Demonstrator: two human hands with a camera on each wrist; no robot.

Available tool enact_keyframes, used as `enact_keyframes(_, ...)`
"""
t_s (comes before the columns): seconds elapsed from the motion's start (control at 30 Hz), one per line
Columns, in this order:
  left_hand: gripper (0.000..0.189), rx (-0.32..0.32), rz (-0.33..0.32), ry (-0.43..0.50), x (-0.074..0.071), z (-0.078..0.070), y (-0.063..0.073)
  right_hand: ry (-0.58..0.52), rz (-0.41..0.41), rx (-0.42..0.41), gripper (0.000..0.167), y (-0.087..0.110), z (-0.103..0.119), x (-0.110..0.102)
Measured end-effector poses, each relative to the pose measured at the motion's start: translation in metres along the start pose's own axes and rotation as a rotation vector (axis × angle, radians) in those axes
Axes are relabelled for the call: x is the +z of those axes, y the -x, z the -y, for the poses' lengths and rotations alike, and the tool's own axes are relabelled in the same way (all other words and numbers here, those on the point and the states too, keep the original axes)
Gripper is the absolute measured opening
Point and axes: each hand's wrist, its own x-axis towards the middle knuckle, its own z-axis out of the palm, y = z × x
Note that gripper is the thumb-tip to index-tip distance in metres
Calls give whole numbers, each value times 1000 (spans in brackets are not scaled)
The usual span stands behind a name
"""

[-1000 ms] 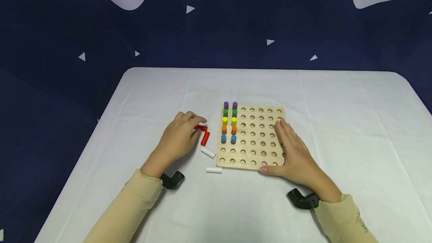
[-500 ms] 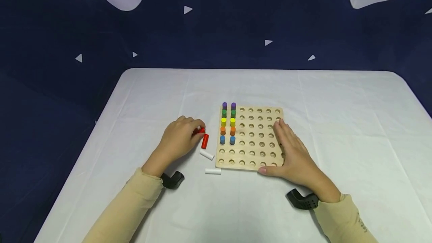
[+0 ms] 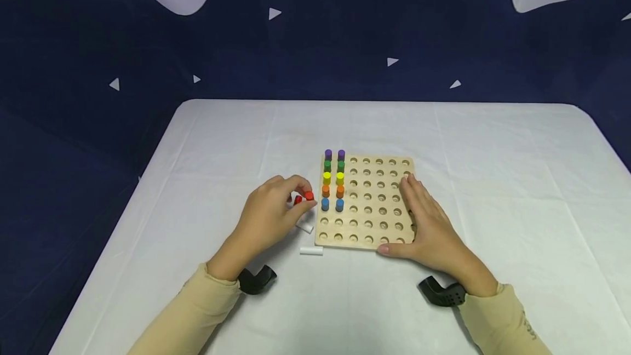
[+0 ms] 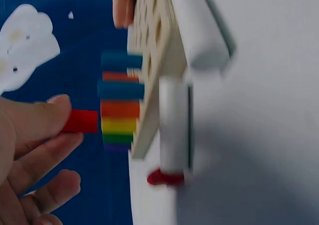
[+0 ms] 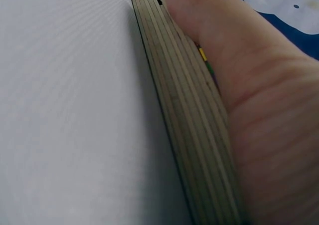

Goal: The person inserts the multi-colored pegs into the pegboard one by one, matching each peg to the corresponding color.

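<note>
Between thumb and fingers, my left hand pinches a red peg just off the left side of a wooden pegboard. In the left wrist view, this peg is held above the table. A second red peg lies below the left hand, partly hidden by it. My right hand rests at the board's near right corner, fingers straight along the right edge and thumb at the front edge. Pairs of purple, green, yellow, orange and blue pegs stand upright in the two left columns.
Two white pegs lie on the white tablecloth left of the board: one white peg under the left hand, another white peg by the front left corner. A dark blue backdrop hangs behind the table.
My left hand has picked up one red peg from the table and moved right and slightly nearer with it, toward the board. The right hand stays in place.
</note>
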Motion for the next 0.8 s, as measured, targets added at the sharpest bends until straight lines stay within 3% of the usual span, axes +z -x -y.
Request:
enact_keyframes(0.17,20,14,16,14,9,-13,3,1,-4,0,138,1,-2,0)
enact_keyframes(0.43,18,62,21,37,20,-21,2,4,0,8,138,0,0,0)
enact_keyframes(0.8,17,109,61,-29,34,-29,2,0,3,8,138,0,0,-1)
